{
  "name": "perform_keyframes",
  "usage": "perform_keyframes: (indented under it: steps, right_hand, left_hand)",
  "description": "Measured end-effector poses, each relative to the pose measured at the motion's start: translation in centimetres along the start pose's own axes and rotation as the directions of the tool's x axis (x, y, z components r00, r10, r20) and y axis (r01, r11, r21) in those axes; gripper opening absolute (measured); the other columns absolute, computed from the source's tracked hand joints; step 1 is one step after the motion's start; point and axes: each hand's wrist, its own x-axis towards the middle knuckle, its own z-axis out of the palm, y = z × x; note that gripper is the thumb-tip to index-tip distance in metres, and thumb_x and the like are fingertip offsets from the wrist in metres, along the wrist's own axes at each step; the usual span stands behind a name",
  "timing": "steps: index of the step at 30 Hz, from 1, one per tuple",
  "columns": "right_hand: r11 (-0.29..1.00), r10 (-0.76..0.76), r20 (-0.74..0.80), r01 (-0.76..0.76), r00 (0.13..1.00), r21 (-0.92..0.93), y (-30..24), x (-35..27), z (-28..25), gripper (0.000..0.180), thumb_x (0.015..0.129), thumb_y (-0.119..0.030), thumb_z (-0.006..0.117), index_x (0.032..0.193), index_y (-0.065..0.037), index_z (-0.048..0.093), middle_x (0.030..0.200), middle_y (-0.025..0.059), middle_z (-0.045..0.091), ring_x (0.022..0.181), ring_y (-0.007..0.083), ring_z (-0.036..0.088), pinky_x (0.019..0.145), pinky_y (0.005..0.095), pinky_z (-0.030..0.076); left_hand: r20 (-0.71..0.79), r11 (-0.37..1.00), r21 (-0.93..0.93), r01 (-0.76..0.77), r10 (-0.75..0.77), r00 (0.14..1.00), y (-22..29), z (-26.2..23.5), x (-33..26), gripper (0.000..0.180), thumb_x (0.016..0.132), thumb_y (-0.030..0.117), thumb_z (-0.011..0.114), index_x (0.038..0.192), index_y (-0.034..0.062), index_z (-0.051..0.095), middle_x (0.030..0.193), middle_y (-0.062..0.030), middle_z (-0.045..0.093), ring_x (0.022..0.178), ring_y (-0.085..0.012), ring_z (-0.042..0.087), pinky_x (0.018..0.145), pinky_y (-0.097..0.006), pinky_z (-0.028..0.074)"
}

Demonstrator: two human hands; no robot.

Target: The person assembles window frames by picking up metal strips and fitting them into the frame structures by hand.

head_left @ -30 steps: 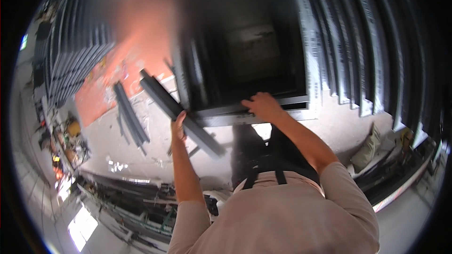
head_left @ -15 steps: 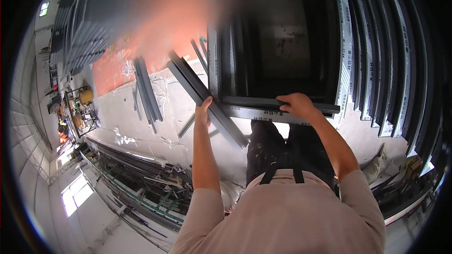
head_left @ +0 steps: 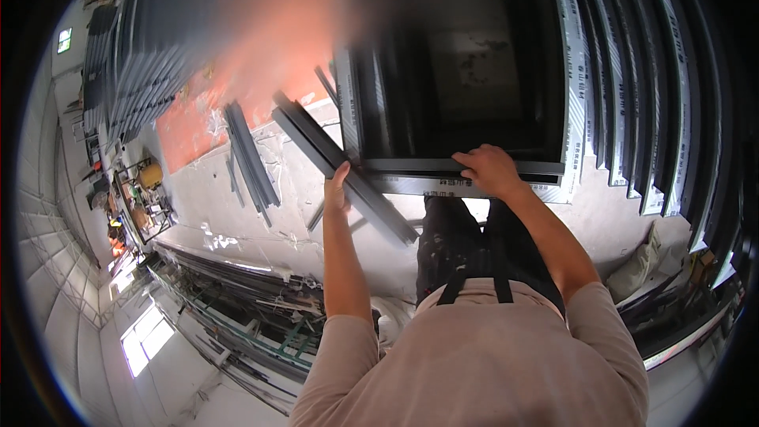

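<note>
My left hand (head_left: 337,188) is closed round a long dark grey metal profile (head_left: 312,142), which slants across the left near corner of a large frame, its thumb on top. A grey bar (head_left: 411,165) lies along the near side of that black rectangular frame (head_left: 571,95), whose outer faces carry printed white film. My right hand (head_left: 492,171) grips this bar right of its middle, fingers bent over the top and pointing left. The undersides of both grips are hidden.
Several film-covered dark frames (head_left: 632,79) stand in a row on the right. Loose grey profiles (head_left: 251,154) lie on the pale floor at left, beside an orange-red patch (head_left: 190,130). A rack of long bars (head_left: 237,292) is at lower left, a pale sack (head_left: 636,269) at right.
The bar under my right hand has turned slightly and now sits more evenly along the frame's near side. My right hand has shifted a little up and left. My left hand keeps its hold.
</note>
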Motion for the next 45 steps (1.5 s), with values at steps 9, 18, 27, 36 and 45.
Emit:
perform_keyframes:
  steps: [9, 18, 27, 36, 45]
  right_hand:
    - [0.995, -0.05, -0.092, 0.042, 0.994, -0.088, 0.0, 0.5, 1.9, 0.026, 0.082, -0.028, 0.067, 0.107, -0.02, 0.065, 0.087, 0.0061, 0.067, 0.094, 0.0274, 0.061, 0.084, 0.0412, 0.049]
    - [0.987, -0.115, -0.19, 0.09, 0.975, -0.132, 0.6, 1.3, -0.2, 0.024, 0.081, -0.024, 0.069, 0.105, -0.02, 0.067, 0.085, 0.0065, 0.067, 0.09, 0.026, 0.062, 0.085, 0.04, 0.047]
    - [0.993, -0.02, 0.004, 0.02, 1.0, 0.116, 2.5, 1.9, 1.7, 0.035, 0.085, -0.027, 0.065, 0.12, -0.023, 0.065, 0.097, 0.0077, 0.07, 0.096, 0.0283, 0.064, 0.084, 0.0427, 0.051]
    - [0.988, -0.055, -0.027, 0.05, 0.998, -0.145, 0.7, -1.8, 2.9, 0.046, 0.081, -0.036, 0.068, 0.12, -0.014, 0.06, 0.102, 0.0093, 0.066, 0.096, 0.0262, 0.061, 0.085, 0.0408, 0.045]
    - [0.991, -0.053, -0.13, 0.036, 0.99, -0.129, 2.4, -1.1, 6.1, 0.045, 0.082, -0.041, 0.066, 0.114, -0.01, 0.059, 0.097, 0.0093, 0.063, 0.095, 0.0269, 0.06, 0.08, 0.0439, 0.046]
  left_hand:
    - [0.027, 0.998, -0.046, 0.031, -0.03, 0.999, -0.2, -1.9, 1.0, 0.051, 0.077, 0.03, 0.079, 0.113, 0.0005, 0.06, 0.1, -0.0081, 0.066, 0.091, -0.0231, 0.063, 0.085, -0.036, 0.051]
    - [0.048, 0.997, -0.017, 0.081, -0.08, 0.996, 1.0, -0.1, -0.6, 0.058, 0.076, 0.035, 0.08, 0.118, 0.002, 0.057, 0.103, -0.0073, 0.065, 0.095, -0.0239, 0.063, 0.086, -0.037, 0.052]
    - [0.059, 0.998, -0.049, 0.037, -0.035, 0.998, 0.7, 0.0, -0.2, 0.05, 0.077, 0.033, 0.078, 0.113, 0.0031, 0.059, 0.097, -0.0058, 0.066, 0.089, -0.0222, 0.064, 0.083, -0.036, 0.052]
    - [-0.003, 0.997, -0.072, 0.007, -0.007, 1.0, -0.1, -0.2, 0.4, 0.049, 0.076, 0.028, 0.08, 0.113, 0.0035, 0.059, 0.095, -0.0057, 0.064, 0.087, -0.0213, 0.062, 0.081, -0.035, 0.051]
    - [-0.004, 0.998, -0.055, -0.004, 0.004, 1.0, -0.4, -1.2, 0.9, 0.056, 0.073, 0.03, 0.081, 0.117, 0.004, 0.058, 0.099, -0.0065, 0.064, 0.091, -0.0231, 0.061, 0.084, -0.037, 0.051]
